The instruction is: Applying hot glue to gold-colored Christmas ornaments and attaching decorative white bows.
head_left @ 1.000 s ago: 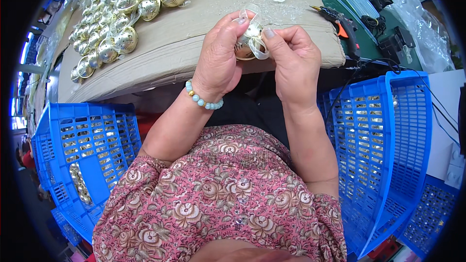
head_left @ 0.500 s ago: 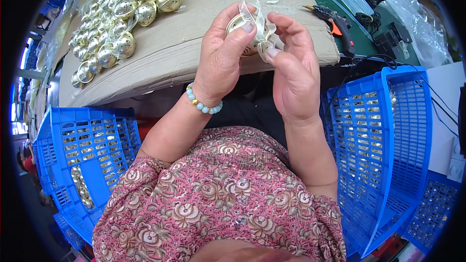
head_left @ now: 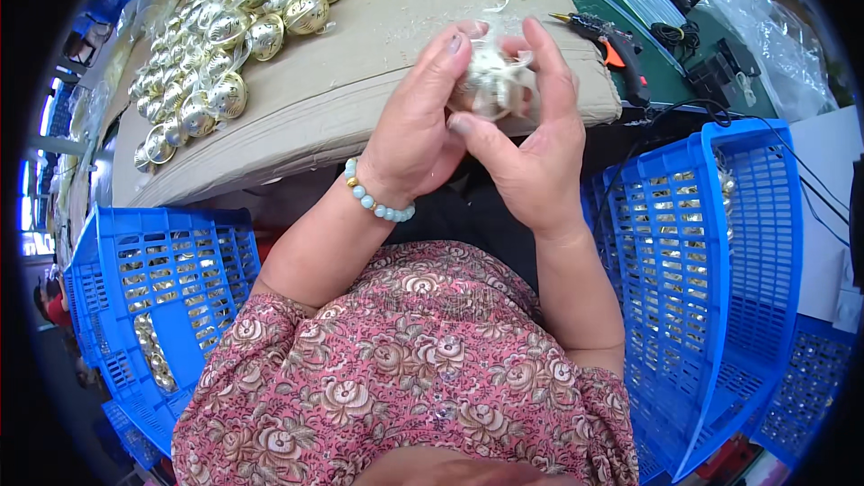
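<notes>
Cradling a round, shiny gold ornament with pale, sheer ribbon (head_left: 493, 85), a worker in a pink floral top (head_left: 414, 351) was pictured holding it before the body, in view against the near edge of a tan cardboard sheet (head_left: 360, 81). The left hand (head_left: 418, 117), a pale blue-green beaded bracelet (head_left: 393, 214) at its wrist, was curled about the ornament's left side, gripping it; the right hand (head_left: 544, 157) had thumb and fingers parted around the other side, though blur left it impossible to tell how firmly, if at all, they pressed. A slack hold on that smooth, rounded surface could have let the ornament slip and drop past the cardboard's edge, and a fingertip snagging the thin ribbon could have creased it or pulled it loose. Gold ball ornaments (head_left: 225, 94) lay clustered to the left, where a knock could have set some rolling. A black glue gun with an orange trigger (head_left: 621, 58) lay to the right; if hot, its tip could have burned a straying hand. Blue plastic crates (head_left: 720, 243) flanked the worker, gold pieces showing through their slots.
</notes>
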Demonstrator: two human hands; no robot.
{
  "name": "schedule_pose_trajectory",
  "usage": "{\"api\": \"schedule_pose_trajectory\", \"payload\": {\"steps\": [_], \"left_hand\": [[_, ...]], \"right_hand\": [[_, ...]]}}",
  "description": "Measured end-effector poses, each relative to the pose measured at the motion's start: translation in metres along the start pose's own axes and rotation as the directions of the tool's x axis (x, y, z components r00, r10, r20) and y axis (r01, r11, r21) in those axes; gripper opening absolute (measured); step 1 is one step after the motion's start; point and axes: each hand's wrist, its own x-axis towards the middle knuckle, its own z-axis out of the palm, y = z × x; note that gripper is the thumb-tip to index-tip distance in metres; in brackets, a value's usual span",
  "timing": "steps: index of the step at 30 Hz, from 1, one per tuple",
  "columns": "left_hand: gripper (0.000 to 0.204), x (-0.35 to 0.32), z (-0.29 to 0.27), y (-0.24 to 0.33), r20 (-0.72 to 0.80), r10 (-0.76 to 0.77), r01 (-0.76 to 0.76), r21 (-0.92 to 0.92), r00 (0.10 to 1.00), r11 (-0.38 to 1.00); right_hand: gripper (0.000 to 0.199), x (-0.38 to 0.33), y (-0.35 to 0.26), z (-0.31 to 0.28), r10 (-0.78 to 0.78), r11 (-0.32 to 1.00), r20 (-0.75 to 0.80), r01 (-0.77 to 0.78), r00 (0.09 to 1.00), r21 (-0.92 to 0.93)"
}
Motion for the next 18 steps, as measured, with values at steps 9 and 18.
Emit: {"api": "schedule_pose_trajectory", "payload": {"steps": [9,18], "left_hand": [[0.034,0.094,-0.025,0.08,0.14,0.267,-0.228,0.913,0.954,0.338],[0.024,0.153,-0.034,0.082,0.549,-0.067,-0.378,0.478,0.833,-0.793]], "right_hand": [[0.067,-0.003,-0.031,-0.125,-0.382,0.792,-0.582,-0.07,0.718,-0.606],[0.028,-0.028,-0.042,-0.184,-0.739,0.162,-0.351,-0.354,0.576,-0.921]]}}
